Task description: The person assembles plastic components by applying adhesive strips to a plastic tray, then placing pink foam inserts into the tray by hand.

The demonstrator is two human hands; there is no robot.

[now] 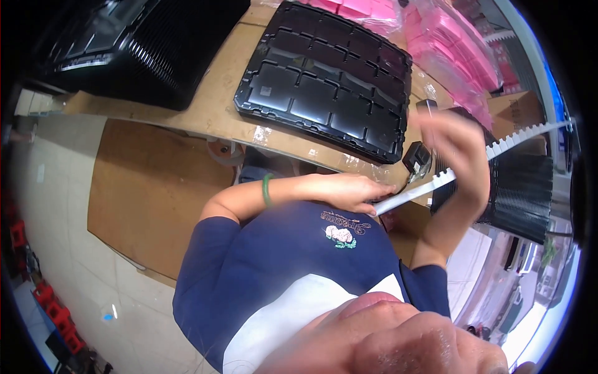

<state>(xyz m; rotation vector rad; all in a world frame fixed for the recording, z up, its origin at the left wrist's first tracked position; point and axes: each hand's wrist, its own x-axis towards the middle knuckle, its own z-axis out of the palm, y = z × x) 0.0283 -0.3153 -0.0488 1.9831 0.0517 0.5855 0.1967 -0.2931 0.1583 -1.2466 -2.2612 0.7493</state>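
My left hand [352,192], below a green bangle, is closed on the near end of a long white notched strip [443,179]. From there the strip slants up to the right and passes behind my right wrist. My right hand [458,140] is raised over the table's right side, smeared by motion, so its fingers cannot be read. Just left of it lies a black plastic tray [324,81] with many shallow compartments. A small black device [416,156] sits between the tray's near right corner and the strip.
The cardboard-covered table [215,81] carries a tall stack of black trays [149,56] at the far left. Pink trays [451,50] in clear film stand at the far right. More black stacked trays [517,193] are on the right. A brown board [149,193] lies on the floor at left.
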